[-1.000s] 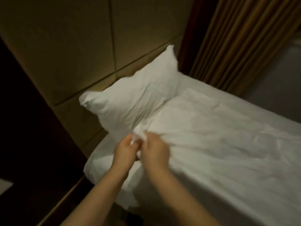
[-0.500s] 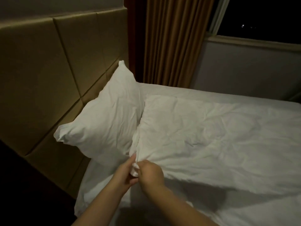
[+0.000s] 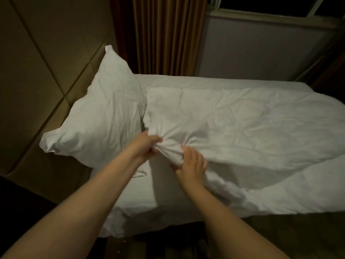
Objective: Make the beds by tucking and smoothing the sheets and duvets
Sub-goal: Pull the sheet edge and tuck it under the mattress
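Near corner of the sheet (image 3: pixel 141 199) hangs loose, not tucked. Hands have split since half a second ago, when both pinched one corner. Now the left hand (image 3: pixel 147 145) grips the bunched duvet (image 3: pixel 233 124) corner, fingers curled tight. The right hand (image 3: pixel 193 163) has slid along the near edge, fingers nearly straight on top; can't tell if the thumb pinches underneath. Duvet covers the bed, its corner just beside the pillow (image 3: pixel 100 118). Likely the corner is placed and spreading begins. Bed's foot is cut off; the floor is too dark.
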Action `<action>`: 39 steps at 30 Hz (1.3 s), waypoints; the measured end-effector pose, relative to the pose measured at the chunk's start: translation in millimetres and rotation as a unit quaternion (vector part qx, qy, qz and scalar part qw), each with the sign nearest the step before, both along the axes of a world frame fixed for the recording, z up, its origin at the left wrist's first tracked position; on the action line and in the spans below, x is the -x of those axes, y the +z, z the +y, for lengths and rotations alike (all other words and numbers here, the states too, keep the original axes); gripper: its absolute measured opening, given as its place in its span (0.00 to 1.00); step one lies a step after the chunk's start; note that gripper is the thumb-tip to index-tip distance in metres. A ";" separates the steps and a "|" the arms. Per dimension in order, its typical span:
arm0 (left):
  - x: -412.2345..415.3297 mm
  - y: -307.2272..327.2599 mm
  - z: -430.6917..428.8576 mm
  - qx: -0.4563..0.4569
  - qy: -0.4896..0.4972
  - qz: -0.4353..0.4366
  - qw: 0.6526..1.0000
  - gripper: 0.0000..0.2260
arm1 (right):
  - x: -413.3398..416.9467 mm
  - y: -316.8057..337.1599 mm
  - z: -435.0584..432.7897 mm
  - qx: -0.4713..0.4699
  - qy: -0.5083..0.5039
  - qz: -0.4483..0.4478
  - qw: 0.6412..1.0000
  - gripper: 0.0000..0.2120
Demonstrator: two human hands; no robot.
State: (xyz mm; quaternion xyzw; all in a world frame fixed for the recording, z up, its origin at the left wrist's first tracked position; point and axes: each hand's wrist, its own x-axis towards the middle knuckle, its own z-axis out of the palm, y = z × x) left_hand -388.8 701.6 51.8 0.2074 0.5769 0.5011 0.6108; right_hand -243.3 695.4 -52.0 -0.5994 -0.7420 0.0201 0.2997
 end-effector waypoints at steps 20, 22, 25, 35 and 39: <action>65.8 -137.7 -96.1 0.175 0.069 -0.022 0.982 0.07 | -15.1 -83.5 -43.6 0.244 0.109 -0.126 0.955 0.19; 68.3 -141.4 -96.3 0.175 0.068 -0.021 0.982 0.10 | -12.7 -90.3 -36.1 0.211 0.103 -0.147 0.961 0.21; 74.0 -145.9 -98.1 0.183 0.076 -0.019 0.980 0.12 | -17.2 -98.8 -23.9 0.177 0.124 -0.175 0.961 0.19; 98.4 -130.1 -109.3 0.136 0.084 -0.151 0.976 0.07 | -25.0 -66.6 -43.4 0.107 0.143 -0.078 0.981 0.16; 88.0 -165.0 -136.6 0.182 0.058 -0.160 0.968 0.07 | -28.6 -99.2 -77.7 0.284 0.182 -0.201 0.920 0.11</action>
